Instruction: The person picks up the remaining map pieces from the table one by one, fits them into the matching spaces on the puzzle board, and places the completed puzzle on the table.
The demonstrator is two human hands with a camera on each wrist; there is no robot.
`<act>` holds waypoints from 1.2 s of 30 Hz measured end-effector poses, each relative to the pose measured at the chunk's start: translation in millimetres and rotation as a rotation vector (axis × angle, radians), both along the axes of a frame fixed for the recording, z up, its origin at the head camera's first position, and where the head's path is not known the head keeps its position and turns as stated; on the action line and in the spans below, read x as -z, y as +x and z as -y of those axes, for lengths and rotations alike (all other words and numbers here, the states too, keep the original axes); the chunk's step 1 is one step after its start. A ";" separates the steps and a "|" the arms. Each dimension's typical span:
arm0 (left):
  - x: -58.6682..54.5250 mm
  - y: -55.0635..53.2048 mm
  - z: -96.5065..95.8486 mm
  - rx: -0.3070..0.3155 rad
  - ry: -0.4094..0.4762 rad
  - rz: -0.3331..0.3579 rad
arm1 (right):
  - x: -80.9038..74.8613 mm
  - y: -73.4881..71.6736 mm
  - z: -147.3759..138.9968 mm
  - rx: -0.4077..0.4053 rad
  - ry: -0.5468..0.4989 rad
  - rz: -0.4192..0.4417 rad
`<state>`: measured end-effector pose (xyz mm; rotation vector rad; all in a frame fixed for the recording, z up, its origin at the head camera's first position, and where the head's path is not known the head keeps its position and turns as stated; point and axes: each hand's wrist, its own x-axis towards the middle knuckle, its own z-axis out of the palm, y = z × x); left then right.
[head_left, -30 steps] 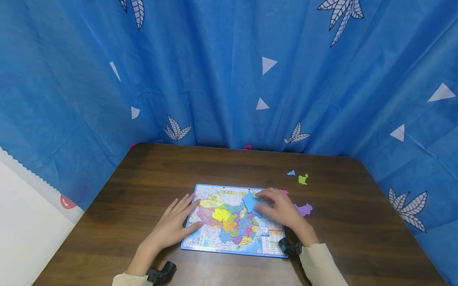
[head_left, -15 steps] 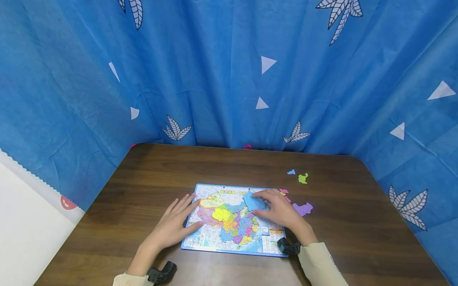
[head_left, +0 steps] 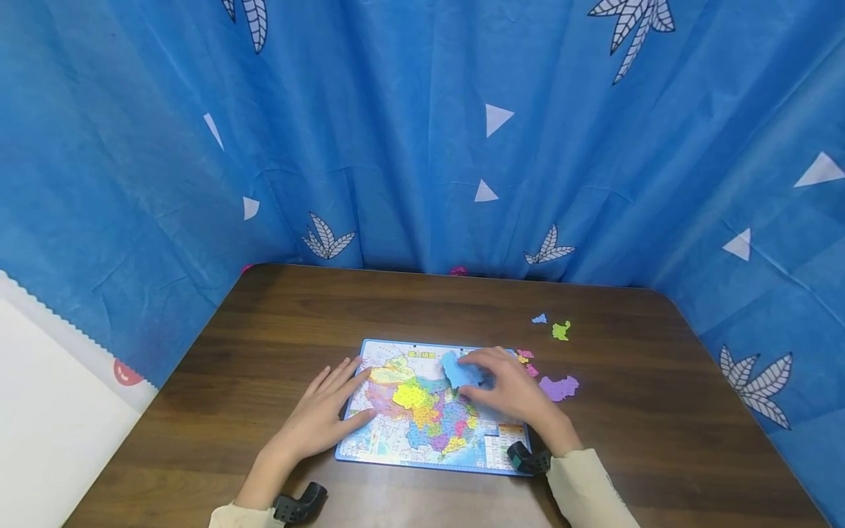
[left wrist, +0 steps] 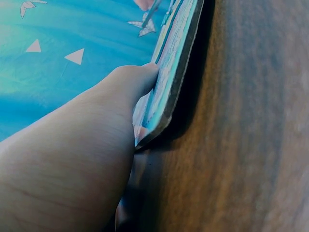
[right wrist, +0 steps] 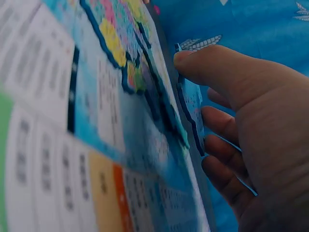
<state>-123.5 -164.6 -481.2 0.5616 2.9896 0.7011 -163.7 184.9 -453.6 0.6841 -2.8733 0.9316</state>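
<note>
A map puzzle board [head_left: 462, 460] with a blue border lies on the table, its middle filled with coloured map pieces. My right hand [head_left: 508, 381] is over the board's upper right part and pinches a blue puzzle piece [head_left: 455, 371] between thumb and fingers. In the right wrist view this piece [right wrist: 192, 104] is held up off the board's surface, its dark edge showing. My left hand [head_left: 325, 414] rests on the board's left side, fingers straight and spread. The left wrist view shows the left thumb [left wrist: 145, 77] on the board's face near its corner.
Loose pieces lie right of the board: a purple one [head_left: 559, 388], a green one [head_left: 561, 331], a small blue one [head_left: 539, 319] and small pink ones [head_left: 532, 370]. A blue curtain [head_left: 409, 147] hangs behind the brown wooden table [head_left: 297, 301].
My right hand has moved slightly left with the blue piece, which now covers part of the board's title. The left hand stays where it was.
</note>
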 end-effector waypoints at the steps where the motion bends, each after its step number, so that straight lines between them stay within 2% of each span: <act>1: 0.3 -0.2 0.1 0.001 0.002 0.000 | -1.6 0.4 1.8 -0.006 -0.005 0.005; 9: 1.6 0.2 0.1 0.012 0.015 -0.036 | -6.6 1.7 15.2 -0.077 -0.021 -0.008; 26: 0.5 0.9 0.7 0.029 0.014 -0.048 | -9.0 3.5 55.6 -0.228 0.033 0.015; 36: -0.3 0.9 1.3 0.006 0.004 -0.010 | -3.3 2.1 74.6 -0.293 0.068 -0.006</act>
